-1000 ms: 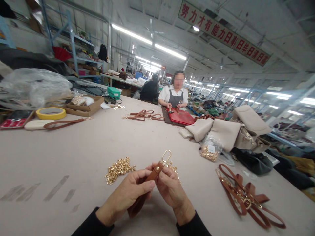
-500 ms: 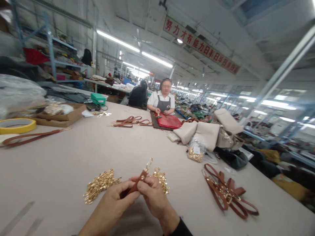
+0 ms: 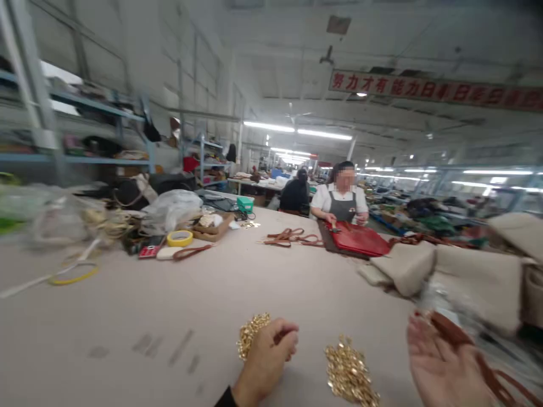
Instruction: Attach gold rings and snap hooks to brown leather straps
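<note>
My left hand (image 3: 270, 355) is over the table beside a heap of small gold metal pieces (image 3: 251, 333), partly covering it. Its fingers are curled in toward the thumb, and whatever may be between them is hidden. Far to the right, my right hand (image 3: 445, 362) is blurred, palm showing and fingers stretched out. A brown leather strap (image 3: 452, 329) lies along and behind this hand, and no finger is seen wrapped round it. Between the hands is a second heap of gold pieces (image 3: 351, 370).
Opposite, a person (image 3: 339, 200) works at a red bag (image 3: 360, 237). Brown straps (image 3: 292, 237) lie left of it. Beige bag parts (image 3: 475, 280) are piled at right. At left are yellow tape (image 3: 180, 238), a cardboard box (image 3: 214, 229) and plastic bags (image 3: 172, 212).
My hands have parted: the right went far right to the straps, while the left came away from the strap that both held. The view has turned left.
</note>
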A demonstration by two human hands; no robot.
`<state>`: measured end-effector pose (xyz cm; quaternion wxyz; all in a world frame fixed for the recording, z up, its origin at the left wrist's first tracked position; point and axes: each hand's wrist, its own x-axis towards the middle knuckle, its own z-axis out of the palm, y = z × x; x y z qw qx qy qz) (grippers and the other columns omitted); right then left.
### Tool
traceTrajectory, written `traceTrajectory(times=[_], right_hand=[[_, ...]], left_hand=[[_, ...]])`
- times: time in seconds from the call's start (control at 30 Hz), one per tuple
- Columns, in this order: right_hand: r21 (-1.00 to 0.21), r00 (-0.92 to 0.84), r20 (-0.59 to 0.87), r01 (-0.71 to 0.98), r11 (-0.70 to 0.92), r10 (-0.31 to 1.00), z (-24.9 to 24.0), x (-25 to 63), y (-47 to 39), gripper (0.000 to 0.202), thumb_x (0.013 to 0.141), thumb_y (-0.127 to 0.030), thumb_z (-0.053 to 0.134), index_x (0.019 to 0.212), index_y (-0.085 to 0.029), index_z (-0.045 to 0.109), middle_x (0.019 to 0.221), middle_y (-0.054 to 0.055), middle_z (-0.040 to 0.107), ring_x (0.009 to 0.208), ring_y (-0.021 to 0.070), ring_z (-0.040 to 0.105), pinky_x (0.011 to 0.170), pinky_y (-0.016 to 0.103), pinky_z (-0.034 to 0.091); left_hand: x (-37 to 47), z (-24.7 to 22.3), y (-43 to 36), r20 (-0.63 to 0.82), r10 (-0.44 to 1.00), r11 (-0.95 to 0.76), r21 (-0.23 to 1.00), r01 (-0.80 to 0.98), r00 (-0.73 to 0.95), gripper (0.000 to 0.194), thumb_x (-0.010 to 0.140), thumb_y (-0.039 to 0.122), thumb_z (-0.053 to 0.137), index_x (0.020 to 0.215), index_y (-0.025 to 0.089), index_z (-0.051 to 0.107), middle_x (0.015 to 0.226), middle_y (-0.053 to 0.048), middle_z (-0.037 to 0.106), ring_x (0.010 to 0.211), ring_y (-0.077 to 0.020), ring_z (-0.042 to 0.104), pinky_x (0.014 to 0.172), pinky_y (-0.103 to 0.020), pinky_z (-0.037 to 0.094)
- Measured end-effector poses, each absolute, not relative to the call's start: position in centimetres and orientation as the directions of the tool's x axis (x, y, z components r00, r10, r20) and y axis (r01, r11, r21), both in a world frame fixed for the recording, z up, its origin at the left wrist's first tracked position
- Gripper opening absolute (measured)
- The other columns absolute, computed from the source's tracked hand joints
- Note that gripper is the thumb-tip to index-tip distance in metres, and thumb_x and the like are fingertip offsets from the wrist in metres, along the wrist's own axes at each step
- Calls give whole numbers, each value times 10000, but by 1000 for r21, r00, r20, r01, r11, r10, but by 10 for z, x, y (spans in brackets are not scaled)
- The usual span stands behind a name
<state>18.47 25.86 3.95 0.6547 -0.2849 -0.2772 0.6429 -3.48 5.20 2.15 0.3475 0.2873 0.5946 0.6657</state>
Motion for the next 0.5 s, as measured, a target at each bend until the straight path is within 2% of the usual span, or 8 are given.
traceTrajectory(times=[0.07,0.13,0.2,0.27,0.33,0.4,0.5], right_hand=[[-736,-77,-183,-650,-189,980,23,184,269,272,726,-448,709,933,-272,689,1170,73,651,981,185,670,668,279,619],[-757,-173,-267,-572,-317,948,8,175,265,311,647,-408,745,930,-289,693,1099,70,678,881,194,692,608,283,618],[-798,-227,-265,-493,-345,937,-2,161,250,408,536,-403,795,906,-262,699,980,77,709,786,213,700,576,299,611],[-873,-285,-213,-375,-313,935,-6,145,228,506,470,-426,843,913,-225,703,906,91,729,759,236,702,606,327,606],[-959,-370,-119,-196,-203,921,-6,130,203,536,515,-475,847,954,-201,710,889,102,740,777,246,703,671,340,594],[-999,-470,37,-30,26,882,-8,118,178,452,641,-512,785,962,-199,728,886,99,743,804,241,697,724,328,571],[-910,-652,285,45,411,703,-23,101,149,255,758,-463,706,887,-247,750,863,70,742,806,227,688,713,292,547]], left_hand=[[-35,18,54,-29,785,-58,991,-119,-618,291,704,368,690,873,131,702,685,-32,636,638,-157,580,595,-266,448],[-35,17,54,-9,765,-68,993,-94,-644,263,712,330,670,874,126,701,699,-41,641,651,-160,587,600,-267,453],[-40,20,51,22,746,-49,999,-22,-666,267,747,313,616,905,113,697,714,-56,655,642,-163,596,601,-271,475],[-54,25,45,87,715,25,988,151,-693,295,800,317,540,937,103,689,733,-69,675,641,-171,613,612,-282,507],[-82,29,36,182,674,127,926,354,-716,319,840,335,493,960,110,684,809,-80,697,725,-193,647,685,-303,537],[-122,29,25,218,630,204,880,430,-746,326,848,339,495,1027,128,668,1003,-100,684,929,-222,643,858,-339,520],[-191,21,6,274,548,413,733,541,-790,352,820,277,505,1097,107,641,1205,-165,591,1185,-303,526,1053,-444,395]])
